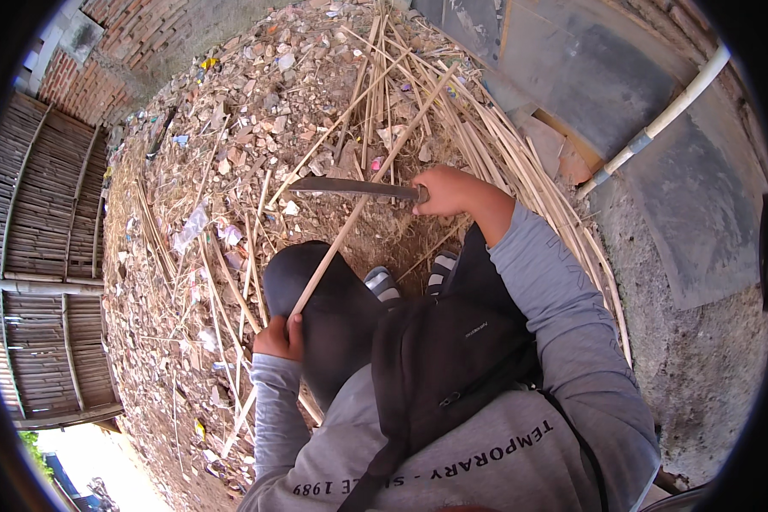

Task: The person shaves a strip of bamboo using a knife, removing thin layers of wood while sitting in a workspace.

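My right hand [444, 189] is closed around the handle of a machete [337, 185], whose long dark blade points left. The blade crosses a long, pale bamboo strip [324, 263] in front of my knees; whether it touches the strip, I cannot tell. Beside my left knee, my left hand [279, 339] grips that strip near its lower part. From there the strip slants up and to the right, over more strips lying on the ground.
Piles of bamboo strips [508, 158] lie at the far right, more [154, 222] at the left. Broken brick and litter cover the ground [256, 128]. A woven bamboo wall [47, 230] stands left; at right are dark panels [584, 68] and a white pole [657, 124]. A black bag [444, 367] hangs on my front.
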`<action>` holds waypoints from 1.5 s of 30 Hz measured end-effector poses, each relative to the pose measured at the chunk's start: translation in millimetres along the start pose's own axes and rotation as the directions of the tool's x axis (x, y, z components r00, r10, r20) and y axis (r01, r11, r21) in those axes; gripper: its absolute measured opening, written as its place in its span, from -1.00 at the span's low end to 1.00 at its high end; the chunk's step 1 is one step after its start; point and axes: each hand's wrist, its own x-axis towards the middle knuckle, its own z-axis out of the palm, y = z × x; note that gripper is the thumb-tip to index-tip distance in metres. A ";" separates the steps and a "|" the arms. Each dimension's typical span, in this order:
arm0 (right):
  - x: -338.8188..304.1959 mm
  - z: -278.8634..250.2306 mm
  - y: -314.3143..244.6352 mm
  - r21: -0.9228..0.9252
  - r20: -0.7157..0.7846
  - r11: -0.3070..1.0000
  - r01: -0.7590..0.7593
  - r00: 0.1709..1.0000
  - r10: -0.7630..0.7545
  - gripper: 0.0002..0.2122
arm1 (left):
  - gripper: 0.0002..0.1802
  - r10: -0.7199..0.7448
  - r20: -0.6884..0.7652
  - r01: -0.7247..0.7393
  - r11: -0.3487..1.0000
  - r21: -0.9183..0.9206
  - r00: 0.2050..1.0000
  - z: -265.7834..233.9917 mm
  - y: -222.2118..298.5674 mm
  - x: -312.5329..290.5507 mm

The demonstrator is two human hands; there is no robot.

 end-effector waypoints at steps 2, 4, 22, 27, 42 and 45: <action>-1.3 -1.8 -2.8 0.038 0.026 0.999 -0.029 0.999 0.028 -0.63 | -0.48 -0.002 0.000 0.002 1.000 0.002 1.000 0.9 -0.9 0.2; -0.9 -1.2 -2.7 0.076 0.049 0.996 -0.056 0.997 0.052 -0.63 | -0.48 0.004 -0.009 -0.004 1.000 -0.001 1.000 2.8 -2.1 0.1; 3.4 3.7 5.2 -0.005 -0.009 1.000 -0.026 1.000 0.026 -0.60 | -0.48 0.020 -0.052 -0.021 1.000 -0.010 0.998 5.1 -3.8 0.6; 3.3 3.3 4.4 -0.009 -0.015 1.000 -0.006 1.000 0.006 -0.61 | -0.49 0.017 -0.051 -0.017 1.000 -0.001 0.999 4.6 -2.9 0.5; 3.0 2.2 4.6 -0.012 -0.007 1.000 0.008 1.000 -0.008 -0.58 | -0.48 0.026 -0.059 -0.026 1.000 -0.005 0.998 5.3 -2.2 1.1; 3.4 2.8 5.2 -0.012 -0.008 1.000 0.011 1.000 -0.011 -0.58 | -0.48 0.035 -0.067 -0.035 0.999 0.004 0.997 6.0 -3.4 0.9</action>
